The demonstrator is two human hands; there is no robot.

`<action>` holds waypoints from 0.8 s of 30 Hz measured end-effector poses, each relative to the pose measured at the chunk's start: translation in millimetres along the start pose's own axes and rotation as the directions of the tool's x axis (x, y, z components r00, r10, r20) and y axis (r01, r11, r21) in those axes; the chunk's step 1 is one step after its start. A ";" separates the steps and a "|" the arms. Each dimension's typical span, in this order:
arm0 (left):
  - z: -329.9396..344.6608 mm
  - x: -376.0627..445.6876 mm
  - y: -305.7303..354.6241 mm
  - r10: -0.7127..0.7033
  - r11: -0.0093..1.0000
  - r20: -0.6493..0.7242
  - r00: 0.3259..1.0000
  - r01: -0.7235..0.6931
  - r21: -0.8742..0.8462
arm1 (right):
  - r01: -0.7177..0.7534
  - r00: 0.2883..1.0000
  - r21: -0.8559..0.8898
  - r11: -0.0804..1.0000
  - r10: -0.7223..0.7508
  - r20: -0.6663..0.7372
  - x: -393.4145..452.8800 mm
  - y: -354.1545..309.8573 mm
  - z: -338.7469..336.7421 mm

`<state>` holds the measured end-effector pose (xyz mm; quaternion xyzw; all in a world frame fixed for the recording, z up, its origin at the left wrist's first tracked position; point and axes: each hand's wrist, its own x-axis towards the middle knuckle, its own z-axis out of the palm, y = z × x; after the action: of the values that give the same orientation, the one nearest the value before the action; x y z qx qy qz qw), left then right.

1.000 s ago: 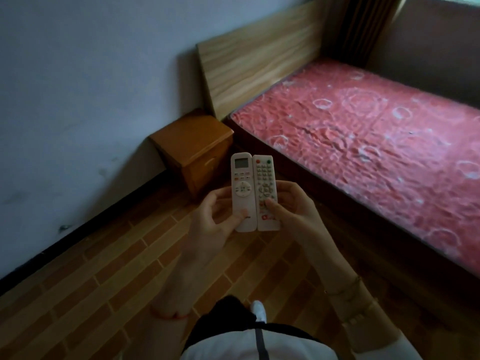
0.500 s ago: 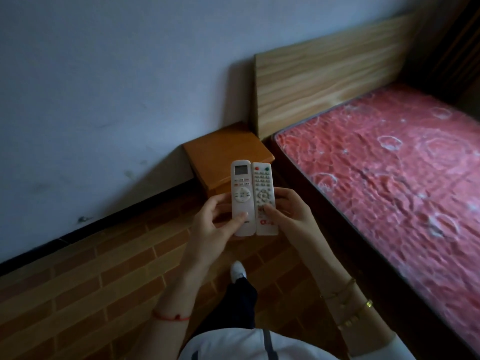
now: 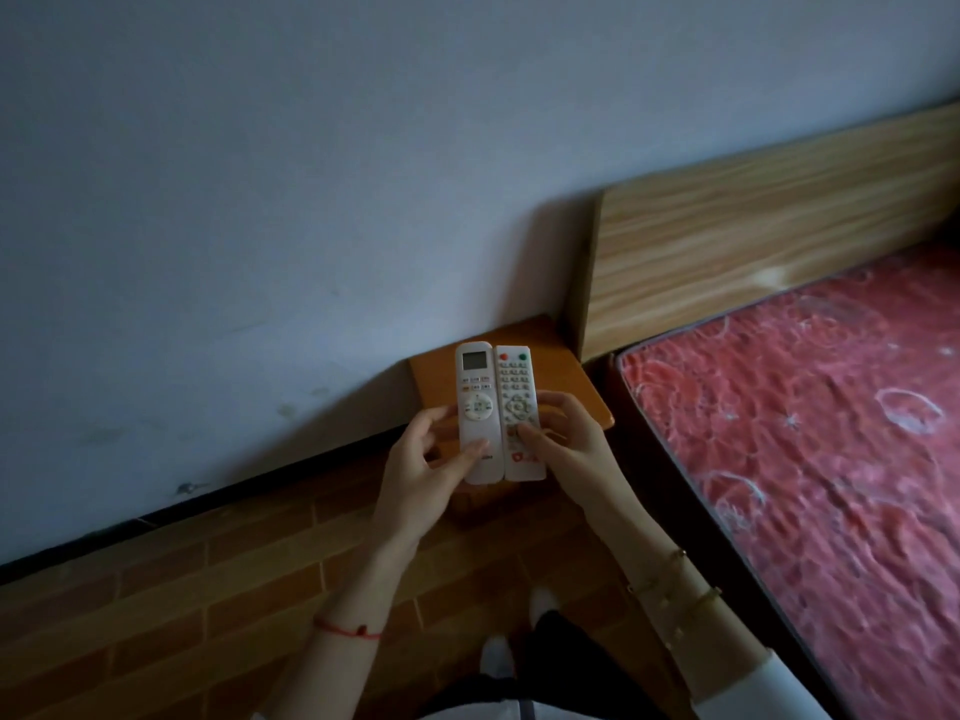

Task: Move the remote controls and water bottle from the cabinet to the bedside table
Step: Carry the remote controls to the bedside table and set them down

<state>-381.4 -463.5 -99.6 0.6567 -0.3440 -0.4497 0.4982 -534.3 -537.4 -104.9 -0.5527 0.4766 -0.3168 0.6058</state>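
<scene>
Two white remote controls are held side by side, upright, in front of me. My left hand point(image 3: 423, 467) grips the air-conditioner remote point(image 3: 475, 402), which has a small screen at the top. My right hand point(image 3: 563, 441) grips the TV remote point(image 3: 517, 402), which has red and green buttons at the top. Both remotes hover over the orange wooden bedside table point(image 3: 561, 356), which stands against the wall beside the bed. No water bottle or cabinet is in view.
A bed with a red patterned mattress point(image 3: 810, 433) and a wooden headboard point(image 3: 753, 246) fills the right side. A grey wall point(image 3: 311, 174) runs behind the table. The floor point(image 3: 182, 589) is brown brick-pattern tile. My feet show at the bottom.
I have walked closer to the bedside table; it now lies directly behind the remotes. My view has swung left, and both hands still hold the remotes the same way.
</scene>
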 end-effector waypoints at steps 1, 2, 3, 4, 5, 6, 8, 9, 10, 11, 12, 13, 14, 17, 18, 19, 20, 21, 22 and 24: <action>0.6 15.4 0.3 -0.015 1.000 -0.013 1.000 0.015 -0.014 | -0.012 1.000 -0.009 1.000 0.012 0.013 18.1 0.2 0.4; 0.9 30.9 -0.2 -0.027 0.999 -0.027 0.999 0.026 -0.022 | -0.026 0.999 -0.020 0.999 0.026 0.027 36.5 1.2 0.8; 1.4 46.6 -1.9 -0.036 0.999 -0.046 0.998 0.035 -0.022 | -0.039 0.998 -0.034 0.999 0.041 0.043 54.8 2.1 1.0; 1.6 61.5 -4.2 -0.043 0.999 -0.064 0.997 0.042 -0.023 | -0.051 0.997 -0.048 0.998 0.054 0.063 72.3 3.4 1.4; 2.0 77.4 -7.7 -0.053 0.998 -0.083 0.995 0.051 -0.029 | -0.060 0.994 -0.059 0.996 0.065 0.084 90.6 5.4 1.7; 2.8 93.8 -12.5 -0.069 0.997 -0.101 0.993 0.066 -0.039 | -0.067 0.992 -0.067 0.996 0.073 0.103 109.5 7.7 2.4; 5.2 126.4 -24.7 -0.118 0.992 -0.139 0.983 0.111 -0.060 | -0.076 0.986 -0.093 0.993 0.088 0.139 145.7 12.8 2.5; 6.7 142.5 -30.8 -0.146 0.988 -0.158 0.977 0.137 -0.066 | -0.083 0.982 -0.108 0.991 0.100 0.158 163.3 15.5 3.0; 8.1 157.8 -36.9 -0.175 0.984 -0.173 0.969 0.164 -0.074 | -0.097 0.978 -0.123 0.988 0.118 0.175 180.4 19.0 3.7; 9.6 173.1 -43.2 -0.201 0.978 -0.185 0.962 0.188 -0.086 | -0.116 0.972 -0.136 0.984 0.141 0.189 197.4 23.3 4.7; 11.6 187.3 -49.5 -0.226 0.972 -0.197 0.954 0.209 -0.106 | -0.136 0.965 -0.149 0.979 0.165 0.203 214.1 29.0 5.6; 14.1 201.1 -56.1 -0.252 0.965 -0.207 0.945 0.229 -0.127 | -0.158 0.958 -0.162 0.974 0.191 0.214 230.0 36.0 6.6; 16.3 213.6 -63.1 -0.277 0.957 -0.216 0.936 0.249 -0.146 | -0.181 0.950 -0.175 0.968 0.218 0.223 245.2 43.8 7.7; 21.1 250.4 -87.9 -0.342 0.935 -0.231 0.911 0.306 -0.178 | -0.261 0.922 -0.210 0.942 0.308 0.233 287.6 72.6 13.9; 22.0 262.6 -98.8 -0.363 0.927 -0.229 0.903 0.325 -0.186 | -0.289 0.914 -0.222 0.931 0.338 0.226 300.6 83.8 16.5; 22.4 274.4 -110.4 -0.381 0.920 -0.225 0.897 0.342 -0.191 | -0.313 0.906 -0.231 0.921 0.363 0.219 312.9 95.6 19.7; 22.1 286.4 -122.9 -0.394 0.914 -0.219 0.893 0.357 -0.191 | -0.332 0.899 -0.239 0.913 0.383 0.213 325.3 109.0 23.6; 21.7 297.9 -136.4 -0.406 0.909 -0.217 0.888 0.370 -0.190 | -0.347 0.894 -0.249 0.904 0.399 0.206 337.1 122.8 27.3; 21.3 309.0 -150.3 -0.418 0.905 -0.221 0.881 0.382 -0.188 | -0.357 0.889 -0.262 0.897 0.412 0.200 348.4 137.1 31.2; 21.1 329.3 -179.9 -0.434 0.899 -0.230 0.871 0.400 -0.179 | -0.372 0.882 -0.283 0.884 0.432 0.188 369.0 167.6 38.2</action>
<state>-282.3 -719.1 -356.7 0.7368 -0.0956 -0.4758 0.4707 -395.5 -827.9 -354.1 -0.5447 0.5372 -0.0525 0.6419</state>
